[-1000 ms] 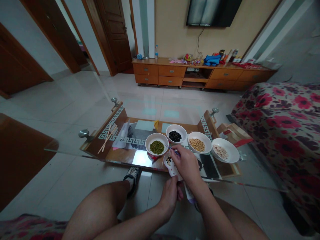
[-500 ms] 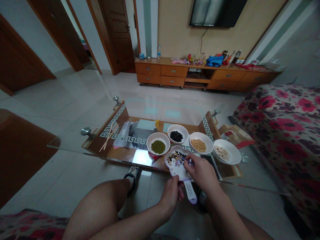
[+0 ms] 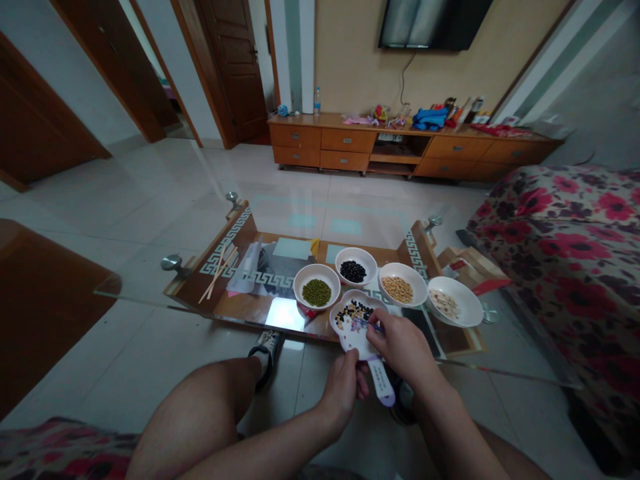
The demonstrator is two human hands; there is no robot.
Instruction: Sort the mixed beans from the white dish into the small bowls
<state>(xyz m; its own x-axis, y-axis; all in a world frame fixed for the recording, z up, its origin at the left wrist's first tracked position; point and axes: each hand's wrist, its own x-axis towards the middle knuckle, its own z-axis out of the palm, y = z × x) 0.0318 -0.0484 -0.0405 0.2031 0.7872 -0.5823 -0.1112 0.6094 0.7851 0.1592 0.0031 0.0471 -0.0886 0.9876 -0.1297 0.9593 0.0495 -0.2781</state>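
My left hand (image 3: 344, 387) grips the near edge of a white, scallop-edged plate (image 3: 354, 345) with a purple-tipped handle, its thumb on top. Mixed black and yellowish beans (image 3: 354, 311) lie toward the plate's far side. Pinched in my right hand (image 3: 404, 341) is a thin purplish tool (image 3: 364, 323), pointing at the beans; its exact kind is unclear. Around the plate stand white bowls: one with green mung beans (image 3: 317, 293), another with black beans (image 3: 353, 271), one with soybeans (image 3: 397, 289), and one with pale flat pieces (image 3: 444, 303).
The bowls stand on a glass-topped table (image 3: 150, 298) with a wooden shelf beneath. Chopsticks (image 3: 216, 275) and papers (image 3: 249, 267) appear at its left. A paper bag (image 3: 473, 268) is by the right side, near a flowered sofa (image 3: 575, 220). A low cabinet (image 3: 347, 140) lines the wall.
My right hand and the thin tool have shifted slightly to the left over the plate. My left hand keeps its hold, and the bowls stay put.
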